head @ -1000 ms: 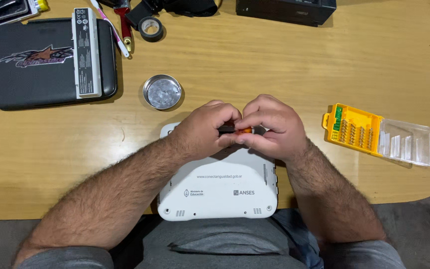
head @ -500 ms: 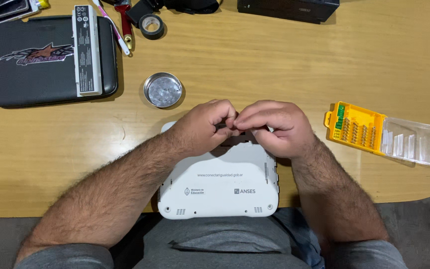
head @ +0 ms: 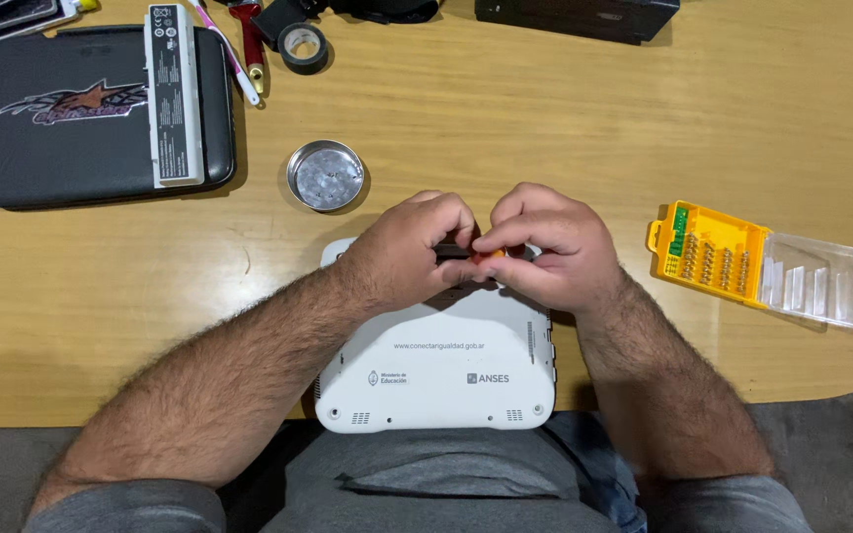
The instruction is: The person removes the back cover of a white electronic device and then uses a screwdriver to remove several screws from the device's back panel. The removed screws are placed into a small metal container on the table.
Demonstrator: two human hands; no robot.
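Observation:
My left hand [head: 409,249] and my right hand [head: 548,247] meet fingertip to fingertip over the far edge of a small white laptop [head: 436,370] that lies upside down at the table's near edge. Between the fingers I hold a small screwdriver [head: 476,253] with a dark shaft and an orange part; both hands pinch it, and most of it is hidden by the fingers. A round metal dish [head: 325,175] stands just beyond my left hand.
A yellow bit case [head: 713,254] with an open clear lid [head: 819,279] lies at the right. A black laptop [head: 81,123] with a grey battery pack [head: 174,94] on it lies at far left. Black tape roll [head: 303,47], red-handled tool [head: 250,39] and a black box [head: 584,15] line the far edge.
The hands stay joined over the white laptop; the fingers have shifted slightly on the screwdriver. Nothing else has moved.

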